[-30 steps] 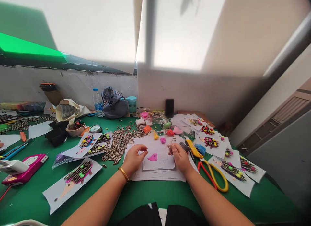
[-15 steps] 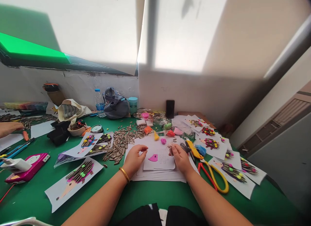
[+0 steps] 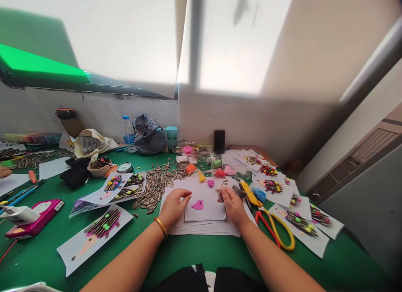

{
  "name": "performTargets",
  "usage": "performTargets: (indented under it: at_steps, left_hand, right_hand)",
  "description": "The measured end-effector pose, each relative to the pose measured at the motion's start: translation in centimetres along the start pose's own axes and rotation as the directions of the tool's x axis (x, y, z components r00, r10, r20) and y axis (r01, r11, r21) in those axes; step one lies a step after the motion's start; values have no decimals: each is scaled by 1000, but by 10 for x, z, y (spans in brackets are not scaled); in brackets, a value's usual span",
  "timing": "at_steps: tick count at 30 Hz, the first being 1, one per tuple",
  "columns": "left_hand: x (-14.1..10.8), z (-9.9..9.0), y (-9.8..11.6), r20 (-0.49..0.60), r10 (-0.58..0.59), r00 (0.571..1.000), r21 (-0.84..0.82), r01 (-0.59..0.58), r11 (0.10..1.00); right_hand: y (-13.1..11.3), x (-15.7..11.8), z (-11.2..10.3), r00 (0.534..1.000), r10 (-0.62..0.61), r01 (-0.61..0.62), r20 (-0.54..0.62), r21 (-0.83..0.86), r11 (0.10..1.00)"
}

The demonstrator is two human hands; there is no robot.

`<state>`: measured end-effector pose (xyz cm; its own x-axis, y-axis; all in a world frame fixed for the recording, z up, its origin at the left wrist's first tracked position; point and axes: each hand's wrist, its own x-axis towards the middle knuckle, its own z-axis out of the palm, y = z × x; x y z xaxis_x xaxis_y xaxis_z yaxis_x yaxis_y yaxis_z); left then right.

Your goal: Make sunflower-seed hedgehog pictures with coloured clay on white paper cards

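Observation:
My left hand (image 3: 176, 205) rests at the left side of the paper stack, its thumb and fingertips brought together; anything between them is too small to make out. My right hand (image 3: 232, 205) grips a crinkled clear plastic bag with a dark lump of clay (image 3: 239, 192) in it. Between my hands lies a white sheet (image 3: 205, 215) with a faint pencil outline of a hedgehog. A pink clay head (image 3: 197, 205) with a small dark eye is stuck on its left part. Beyond it sit a magenta clay ball (image 3: 210, 183) and a yellow clay piece (image 3: 201, 176).
Sunflower seeds (image 3: 157, 184) are heaped left of the papers. Finished hedgehog cards (image 3: 97, 237) lie on both sides. Scissors (image 3: 282, 231) and a yellow cutter (image 3: 250, 194) are by my right hand. Bagged clay, a phone (image 3: 219, 141) and a bottle (image 3: 127, 133) stand farther back.
My hands keep nearly the same place and pose. At the far left, another person's hand has drawn back toward the edge of view, away from an orange piece on the table.

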<state>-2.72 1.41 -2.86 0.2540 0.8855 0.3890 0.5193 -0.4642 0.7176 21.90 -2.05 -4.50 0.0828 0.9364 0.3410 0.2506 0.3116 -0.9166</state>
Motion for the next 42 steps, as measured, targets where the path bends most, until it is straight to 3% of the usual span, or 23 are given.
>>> performTargets:
  at_steps: [42]
  left_hand:
    - [1,2,-5,-14,35,999,33,-35,999]
  right_hand:
    - [-3,0,0,1000,13,-13,-3,4,1000]
